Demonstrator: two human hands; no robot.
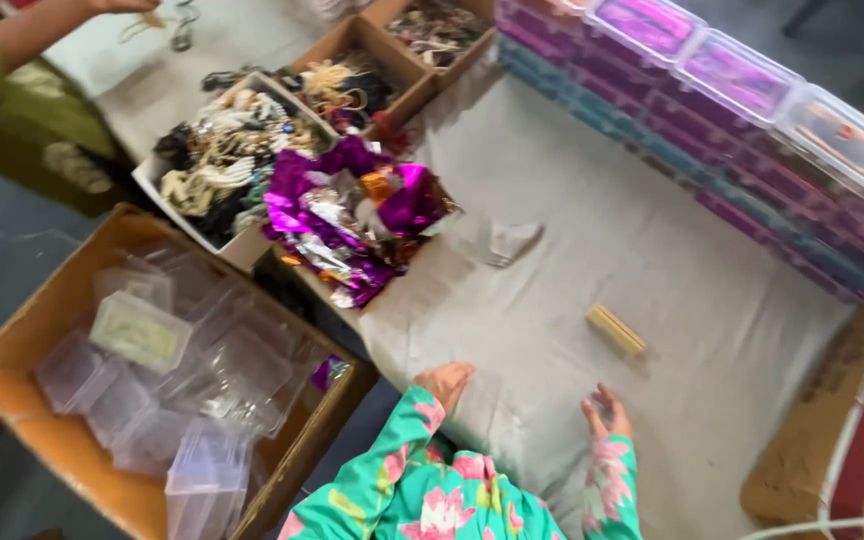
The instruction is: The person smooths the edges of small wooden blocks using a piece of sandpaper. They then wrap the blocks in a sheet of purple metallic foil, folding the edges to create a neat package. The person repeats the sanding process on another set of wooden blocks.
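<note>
While both hands rested low on the grey cloth (592, 230), nothing was held in either. Left hand (444, 385): laid palm down at the cloth's near edge, fingers together and curled slightly, clamped on nothing. Right hand (604, 412): raised a little above the cloth, fingers loosely apart, empty. Both sleeves (422, 480) were teal with pink flowers.

Block (615, 329): small, yellowish, oblong, lay flat on the cloth just beyond the right hand, near but not touching it.

Clear packet (510, 242): small, flat, lay further up the cloth, well apart from both hands.

Foil heap (352, 215): crumpled purple, silver and orange wrappers, sat at the cloth's left edge, beside a white box (227, 160) of tangled cream, black and gold trinkets. Two brown boxes (372, 70) of similar oddments stood behind it.

Carton (12, 385): large, brown, stood on the left below the table, filled with clear plastic tubs (192, 390), some lidded; one tub held something pale green.

Cases (732, 90): clear lidded plastic, stacked in a long row along the cloth's far side, contents purple, pink and orange; details blurred.

Another person's arm in a green sleeve (12, 100) reached over the far left of the table; that hand was cut off by the frame.

Brown matting (832, 420): lay at the right, past the cloth's edge.
</note>
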